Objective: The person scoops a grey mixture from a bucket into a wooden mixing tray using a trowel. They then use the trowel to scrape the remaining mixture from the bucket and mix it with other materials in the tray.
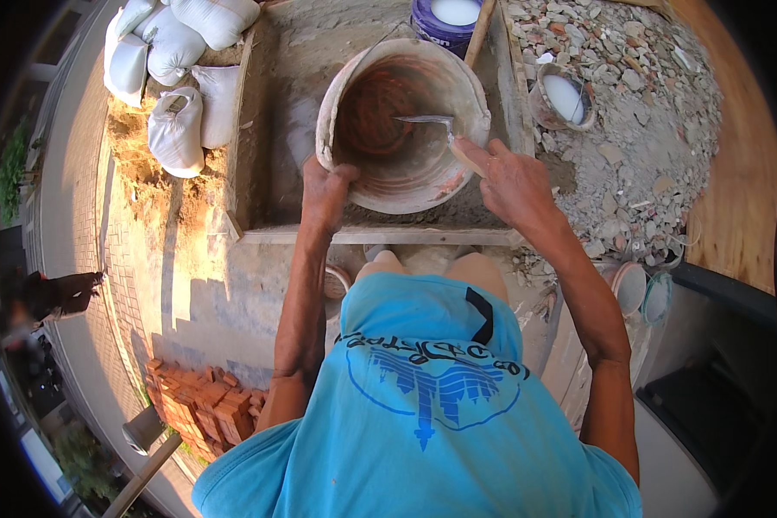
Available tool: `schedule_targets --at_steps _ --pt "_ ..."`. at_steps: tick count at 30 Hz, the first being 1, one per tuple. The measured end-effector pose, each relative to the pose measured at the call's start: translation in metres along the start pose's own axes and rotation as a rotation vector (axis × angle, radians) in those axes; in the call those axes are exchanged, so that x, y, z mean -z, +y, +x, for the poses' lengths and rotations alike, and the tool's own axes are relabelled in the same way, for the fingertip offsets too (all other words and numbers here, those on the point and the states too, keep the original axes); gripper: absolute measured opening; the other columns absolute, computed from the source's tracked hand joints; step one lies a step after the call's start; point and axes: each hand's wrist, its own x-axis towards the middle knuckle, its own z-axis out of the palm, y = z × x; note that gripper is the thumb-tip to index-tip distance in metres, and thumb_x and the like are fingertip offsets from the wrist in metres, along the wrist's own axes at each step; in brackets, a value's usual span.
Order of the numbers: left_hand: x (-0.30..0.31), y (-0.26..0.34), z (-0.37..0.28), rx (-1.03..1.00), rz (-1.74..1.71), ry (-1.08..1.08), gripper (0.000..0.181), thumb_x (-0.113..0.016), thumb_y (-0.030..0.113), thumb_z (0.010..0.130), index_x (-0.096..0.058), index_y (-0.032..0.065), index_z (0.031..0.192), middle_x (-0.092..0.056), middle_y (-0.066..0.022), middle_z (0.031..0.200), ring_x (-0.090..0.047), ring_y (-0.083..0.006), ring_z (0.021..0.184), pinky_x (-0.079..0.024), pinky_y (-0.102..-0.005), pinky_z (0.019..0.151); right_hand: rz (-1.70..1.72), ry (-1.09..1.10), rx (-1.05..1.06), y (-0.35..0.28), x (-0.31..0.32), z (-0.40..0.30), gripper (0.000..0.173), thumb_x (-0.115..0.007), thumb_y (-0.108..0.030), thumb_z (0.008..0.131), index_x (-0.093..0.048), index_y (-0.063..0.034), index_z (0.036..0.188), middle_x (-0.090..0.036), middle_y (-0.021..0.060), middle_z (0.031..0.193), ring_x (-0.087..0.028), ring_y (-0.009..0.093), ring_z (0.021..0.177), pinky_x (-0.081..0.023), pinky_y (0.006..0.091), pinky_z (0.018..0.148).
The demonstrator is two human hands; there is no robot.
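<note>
A large mortar-crusted bucket [467,97] is tilted with its mouth towards me, above a wood-framed mixing trough [362,236]. My left hand [327,191] grips its rim at the lower left, thumb on the near edge. In my right hand [515,181] is a trowel [427,119] held by its wooden handle. The trowel's blade reaches into the bucket's mouth, over the inner wall. Reddish residue in swirls coats the inside of the bucket. Whether the blade touches the wall, I cannot tell.
Behind the bucket stand a purple pail [450,29] of whitish liquid and a wooden handle [480,32]. Rubble [628,129] and a small bucket [560,97] lie right. White sacks [176,133] stand left, red bricks [201,408] lower left. A person [58,294] is at far left.
</note>
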Motion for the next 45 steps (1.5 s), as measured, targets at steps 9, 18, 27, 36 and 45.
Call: schedule_targets --at_steps 9,18,27,36,45 --pt "0.003 -0.015 -0.001 -0.011 0.033 0.015 0.028 -0.058 0.005 0.079 -0.069 -0.0058 0.103 -0.07 -0.0052 0.089 -0.062 -0.0127 0.08 -0.05 -0.0292 0.073 -0.01 -0.114 0.011 -0.029 -0.007 -0.002 0.056 -0.064 -0.005 0.085 -0.06 -0.0107 0.14 -0.067 0.0202 0.094 -0.072 0.036 0.08 -0.058 0.0463 0.07" --pt "-0.014 -0.014 -0.006 -0.163 0.143 0.101 0.036 -0.058 0.006 0.076 -0.066 -0.0032 0.11 -0.069 -0.0096 0.09 -0.062 -0.017 0.082 -0.05 -0.0328 0.075 -0.017 -0.083 -0.041 -0.04 -0.016 0.015 0.053 -0.064 -0.007 0.084 -0.063 -0.0103 0.137 -0.069 0.0208 0.089 -0.072 0.038 0.08 -0.057 0.0474 0.071" --pt "-0.008 -0.011 -0.013 -0.15 0.355 0.064 0.064 -0.055 0.003 0.08 -0.055 0.0039 0.144 -0.067 -0.029 0.122 -0.064 -0.0452 0.118 -0.049 -0.0423 0.1 0.044 -0.213 0.012 -0.03 -0.003 0.014 0.053 -0.063 -0.004 0.082 -0.065 -0.0097 0.134 -0.07 0.0206 0.091 -0.072 0.037 0.083 -0.057 0.0485 0.074" --pt "-0.013 -0.008 -0.01 -0.272 0.444 0.078 0.063 -0.054 0.004 0.083 -0.053 0.0002 0.146 -0.065 -0.032 0.124 -0.063 -0.0461 0.118 -0.05 -0.0446 0.099 -0.136 -0.017 0.092 -0.025 -0.001 0.019 0.044 -0.065 -0.003 0.083 -0.066 -0.0027 0.127 -0.071 0.0186 0.088 -0.074 0.034 0.081 -0.059 0.0424 0.069" --pt "-0.011 -0.01 -0.009 -0.287 0.397 0.109 0.066 -0.054 0.003 0.079 -0.053 -0.0033 0.145 -0.066 -0.0333 0.12 -0.066 -0.0447 0.114 -0.05 -0.0423 0.098 0.094 -0.185 0.044 -0.031 -0.002 0.017 0.039 -0.07 -0.009 0.083 -0.071 -0.0059 0.122 -0.073 0.0225 0.09 -0.074 0.037 0.087 -0.059 0.0472 0.076"
